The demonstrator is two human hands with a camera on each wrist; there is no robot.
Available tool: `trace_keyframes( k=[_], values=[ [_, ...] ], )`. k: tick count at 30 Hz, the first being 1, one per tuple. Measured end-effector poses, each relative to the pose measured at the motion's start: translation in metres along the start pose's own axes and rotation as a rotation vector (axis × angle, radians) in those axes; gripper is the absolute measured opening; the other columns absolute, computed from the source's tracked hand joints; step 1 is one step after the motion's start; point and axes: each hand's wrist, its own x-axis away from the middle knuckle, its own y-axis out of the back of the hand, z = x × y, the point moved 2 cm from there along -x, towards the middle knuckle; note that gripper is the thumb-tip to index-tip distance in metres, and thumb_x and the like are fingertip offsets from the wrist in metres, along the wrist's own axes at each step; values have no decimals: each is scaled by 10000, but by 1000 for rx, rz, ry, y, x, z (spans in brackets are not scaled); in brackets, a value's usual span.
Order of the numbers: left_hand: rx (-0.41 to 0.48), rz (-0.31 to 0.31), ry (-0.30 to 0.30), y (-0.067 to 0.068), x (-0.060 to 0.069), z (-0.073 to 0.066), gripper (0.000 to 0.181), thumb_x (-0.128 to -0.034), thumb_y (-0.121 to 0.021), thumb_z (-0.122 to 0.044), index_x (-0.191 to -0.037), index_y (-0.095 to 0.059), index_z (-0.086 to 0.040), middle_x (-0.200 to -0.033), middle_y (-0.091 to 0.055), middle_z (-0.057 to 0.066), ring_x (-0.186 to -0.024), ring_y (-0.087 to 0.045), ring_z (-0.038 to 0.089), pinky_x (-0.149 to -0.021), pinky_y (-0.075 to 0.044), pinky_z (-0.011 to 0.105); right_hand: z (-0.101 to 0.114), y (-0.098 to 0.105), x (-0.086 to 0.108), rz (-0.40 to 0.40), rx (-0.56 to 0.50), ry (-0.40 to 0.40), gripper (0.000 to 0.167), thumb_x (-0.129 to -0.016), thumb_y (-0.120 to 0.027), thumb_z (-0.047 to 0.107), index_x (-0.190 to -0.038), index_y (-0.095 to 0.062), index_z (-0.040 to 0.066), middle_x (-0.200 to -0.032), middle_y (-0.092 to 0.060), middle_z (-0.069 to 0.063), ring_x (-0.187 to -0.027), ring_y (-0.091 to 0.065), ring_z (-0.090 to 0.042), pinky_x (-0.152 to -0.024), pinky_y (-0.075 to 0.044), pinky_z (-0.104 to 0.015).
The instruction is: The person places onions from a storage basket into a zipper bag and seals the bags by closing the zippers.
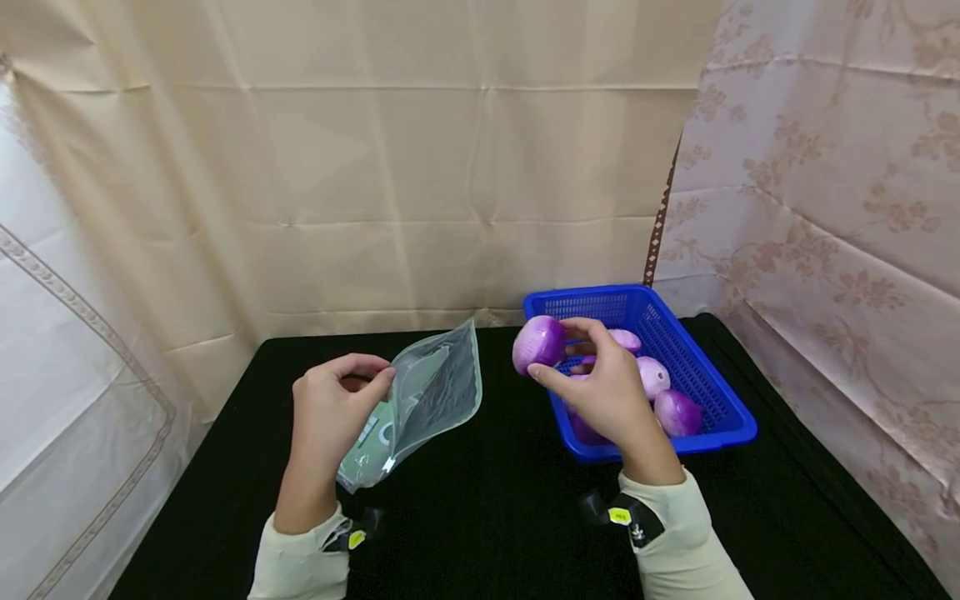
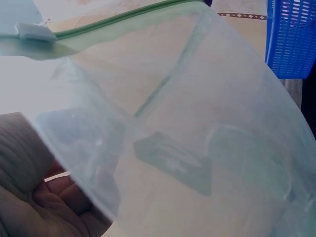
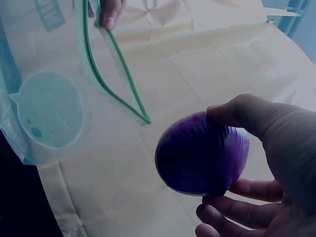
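My left hand (image 1: pixel 333 412) pinches the edge of a clear zip bag (image 1: pixel 447 392) with green print, whose mouth gapes towards the right. In the left wrist view, the bag's green zip strip (image 2: pixel 128 18) carries a pale slider (image 2: pixel 35 32). A purple onion (image 1: pixel 537 344) is held between the thumb and fingers of my right hand (image 1: pixel 611 396), above the near-left side of a blue plastic basket (image 1: pixel 678 342). The right wrist view has this onion (image 3: pixel 202 155) close to the bag's opening, apart from it. More purple onions (image 1: pixel 678 412) lie inside the basket, partly hidden by the right hand.
A dark cloth covers the table (image 1: pixel 487 517). Behind it hangs a beige curtain (image 1: pixel 420 167), with a flowered curtain (image 1: pixel 847 208) along the right and a white one (image 1: pixel 82 375) at the left.
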Motion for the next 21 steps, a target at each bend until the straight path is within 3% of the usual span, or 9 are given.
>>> trace_keyframes(
  k=[8, 17, 21],
  values=[
    [2, -2, -13, -2, 0, -1, 58, -934, -783, -216, -939, -792, -158, -874, -763, 11, -722, -711, 167, -613, -556, 211, 7, -13, 5, 8, -69, 89, 724, -812, -895, 385, -1405, -519, 209, -1267, -667, -83, -953, -722, -259, -816, -607, -436],
    [5, 3, -12, -3, 0, -1, 60, -939, -778, -215, -941, -792, -157, -882, -762, 16, -718, -706, 141, -617, -562, 211, 14, -25, 8, 2, -88, 164, 710, -794, -915, 337, -1388, -548, 209, -1296, -644, -34, -1002, -725, -179, -862, -617, -352],
    [4, 5, -17, -4, 0, -2, 59, -936, -780, -213, -944, -792, -155, -885, -764, 17, -720, -708, 141, -620, -564, 211, 17, -31, 11, 3, -79, 171, 702, -787, -920, 331, -1375, -560, 197, -1300, -645, -29, -1017, -719, -171, -880, -612, -372]
  ],
)
